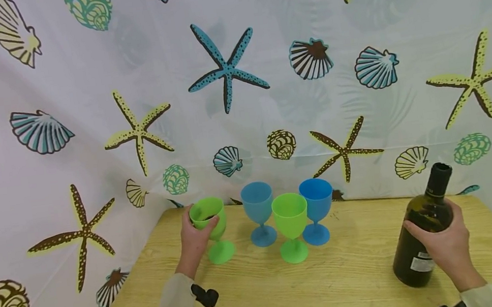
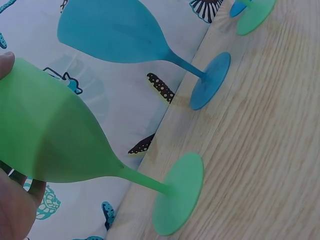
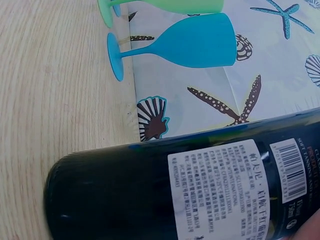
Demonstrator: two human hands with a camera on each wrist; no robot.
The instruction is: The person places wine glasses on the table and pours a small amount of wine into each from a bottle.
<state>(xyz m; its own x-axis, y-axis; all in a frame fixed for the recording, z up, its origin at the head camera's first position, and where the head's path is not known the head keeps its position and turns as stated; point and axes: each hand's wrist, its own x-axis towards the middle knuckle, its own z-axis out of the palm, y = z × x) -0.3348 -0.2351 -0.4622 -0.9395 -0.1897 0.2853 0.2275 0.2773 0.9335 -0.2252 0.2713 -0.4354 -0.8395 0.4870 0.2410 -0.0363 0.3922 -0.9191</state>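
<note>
My left hand (image 1: 195, 236) grips the bowl of a green goblet (image 1: 219, 228), its thumb across the near side of the rim. Something dark shows inside that bowl. In the left wrist view the goblet's round foot (image 2: 179, 195) is at the table surface. On the right, my right hand (image 1: 445, 236) holds a dark wine bottle (image 1: 413, 261) round its body, fingers behind and thumb in front. The bottle's neck leans to the right and its mouth is uncovered. A white printed label (image 3: 217, 192) faces the right wrist camera. Whether the bottle's base touches the table cannot be told.
Between the hands stand a light blue goblet (image 1: 258, 205), another green goblet (image 1: 290, 217) and a darker blue goblet (image 1: 318, 201), close together on the wooden table (image 1: 336, 286). Behind the table hangs a white cloth (image 1: 269, 120) printed with shells and starfish.
</note>
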